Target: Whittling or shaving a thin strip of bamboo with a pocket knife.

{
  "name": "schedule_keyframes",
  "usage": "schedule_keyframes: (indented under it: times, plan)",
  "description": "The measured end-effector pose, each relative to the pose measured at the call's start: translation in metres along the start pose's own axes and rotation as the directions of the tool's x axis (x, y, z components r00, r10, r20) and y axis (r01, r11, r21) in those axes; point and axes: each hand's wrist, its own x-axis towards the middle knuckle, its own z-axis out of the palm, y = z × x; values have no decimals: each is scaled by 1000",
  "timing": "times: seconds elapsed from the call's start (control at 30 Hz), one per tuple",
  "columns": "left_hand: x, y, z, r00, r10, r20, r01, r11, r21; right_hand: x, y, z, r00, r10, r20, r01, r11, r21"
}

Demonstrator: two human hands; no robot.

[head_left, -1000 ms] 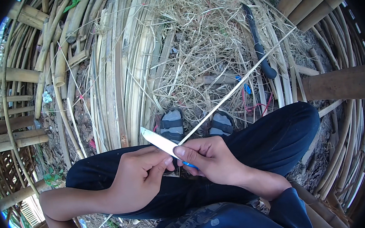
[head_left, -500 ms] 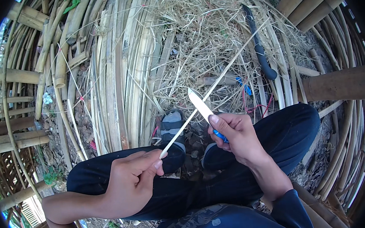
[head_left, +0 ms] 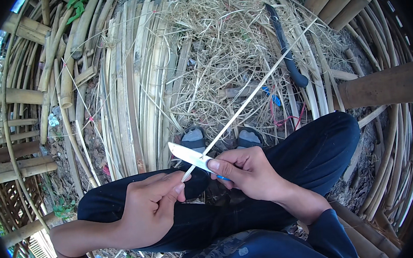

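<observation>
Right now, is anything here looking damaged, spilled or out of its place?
Nothing is clearly wrong. The right hand holds a knife against a thin bamboo strip pinched by the left hand. Dry shavings litter the ground, and a dark sheathed blade lies loose among them.

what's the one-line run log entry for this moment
left hand: pinches bamboo strip | right hand: holds knife, blade on strip | ground: shavings
</observation>
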Motion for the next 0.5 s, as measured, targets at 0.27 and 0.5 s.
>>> schedule_keyframes:
  times: [0.27, 0.5]
  plan:
    - [-5, -1, -1, 1000, -24, -10, 24, 1000, -15, 5, 2, -19, 992, 88, -87, -70, 979, 193]
    - [-4, 2, 0, 1000, 23, -11, -23, 999, 45, 3, -5, -19, 997, 78, 4, -78, 987, 141]
